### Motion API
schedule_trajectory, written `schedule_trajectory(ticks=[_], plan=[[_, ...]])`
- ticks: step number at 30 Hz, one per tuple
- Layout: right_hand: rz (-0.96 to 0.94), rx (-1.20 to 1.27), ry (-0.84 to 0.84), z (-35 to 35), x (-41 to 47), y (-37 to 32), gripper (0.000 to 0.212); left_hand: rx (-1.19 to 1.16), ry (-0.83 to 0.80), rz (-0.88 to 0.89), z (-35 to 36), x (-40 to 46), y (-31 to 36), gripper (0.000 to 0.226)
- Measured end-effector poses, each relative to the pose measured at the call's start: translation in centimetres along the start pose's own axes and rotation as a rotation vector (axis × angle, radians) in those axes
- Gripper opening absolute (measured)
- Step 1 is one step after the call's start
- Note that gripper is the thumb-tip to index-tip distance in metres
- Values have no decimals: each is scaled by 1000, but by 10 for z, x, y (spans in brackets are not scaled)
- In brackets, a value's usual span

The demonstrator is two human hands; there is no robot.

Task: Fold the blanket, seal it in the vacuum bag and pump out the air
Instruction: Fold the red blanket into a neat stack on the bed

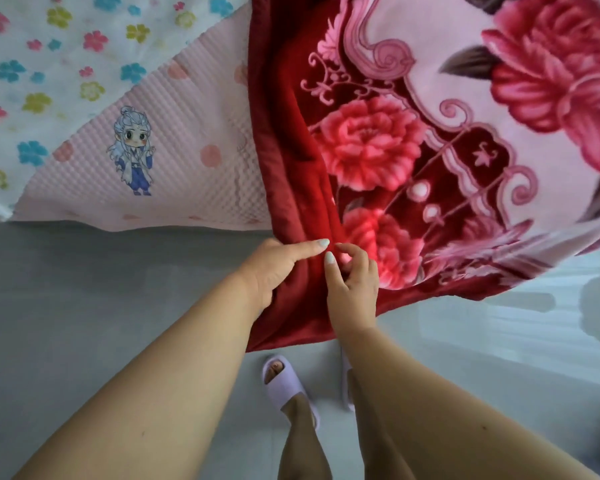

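Note:
A thick red and pink blanket (pixel 430 140) with large flower prints lies spread over the bed, and its red corner hangs over the near edge. My left hand (pixel 274 268) grips that red border from the left, thumb on top and fingers tucked under the cloth. My right hand (pixel 352 275) pinches the same border just beside it, fingers curled on the fabric. A clear vacuum bag (pixel 32 64) printed with small coloured flowers lies flat at the far left of the bed.
A pink waffle sheet (pixel 174 161) with a cartoon figure covers the bed under the blanket and the bag. Below the bed edge is grey floor (pixel 84 306). My feet stand there in lilac slippers (pixel 284 379), close to the hanging corner.

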State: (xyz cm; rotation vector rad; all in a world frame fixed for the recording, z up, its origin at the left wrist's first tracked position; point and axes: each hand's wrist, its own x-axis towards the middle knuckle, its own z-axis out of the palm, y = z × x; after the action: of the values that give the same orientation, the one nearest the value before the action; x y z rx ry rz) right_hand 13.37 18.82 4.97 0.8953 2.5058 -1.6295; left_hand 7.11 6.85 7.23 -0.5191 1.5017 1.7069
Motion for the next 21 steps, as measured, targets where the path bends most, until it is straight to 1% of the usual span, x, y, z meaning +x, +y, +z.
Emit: schedule_trajectory(ticks=[1, 2, 4, 5, 6, 7, 8, 9, 10, 11, 13, 14, 16, 18, 21], plan=[[-56, 7, -4, -7, -9, -3, 34, -87, -63, -86, 5, -7, 6, 35], [-109, -6, -23, -14, -17, -8, 45, -143, -109, -133, 11, -12, 12, 35], [-138, -69, -88, -26, -24, -15, 74, -225, -157, -107, 21, -19, 23, 37], [-107, -92, -112, -31, -22, -19, 87, -273, -185, -81, 26, -22, 30, 45], [-57, -80, -124, -36, -17, -23, 93, -304, -223, -70, 30, -23, 37, 58], [-4, -30, -135, -42, -8, -27, 92, -309, -258, -75, 32, -23, 44, 70], [36, 36, -149, -47, 2, -31, 85, -288, -284, -85, 32, -23, 50, 76], [54, 83, -159, -51, 12, -35, 73, -246, -289, -93, 30, -23, 52, 76], [46, 91, -158, -55, 21, -39, 61, -198, -273, -93, 29, -21, 51, 71], [18, 69, -154, -57, 28, -41, 49, -167, -247, -85, 28, -20, 47, 61], [-30, 39, -169, -58, 37, -41, 30, -182, -188, -59, 27, -19, 31, 39], [-33, 39, -191, -57, 39, -40, 25, -212, -172, -43, 27, -18, 22, 35], [-11, 39, -227, -58, 43, -36, 20, -245, -153, -5, 26, -15, 9, 37], [-12, 6, -251, -61, 46, -32, 16, -244, -122, -8, 32, -10, -3, 38], [-41, -88, -291, -71, 52, -29, 19, -250, -52, -10, 46, -1, -16, 21]])
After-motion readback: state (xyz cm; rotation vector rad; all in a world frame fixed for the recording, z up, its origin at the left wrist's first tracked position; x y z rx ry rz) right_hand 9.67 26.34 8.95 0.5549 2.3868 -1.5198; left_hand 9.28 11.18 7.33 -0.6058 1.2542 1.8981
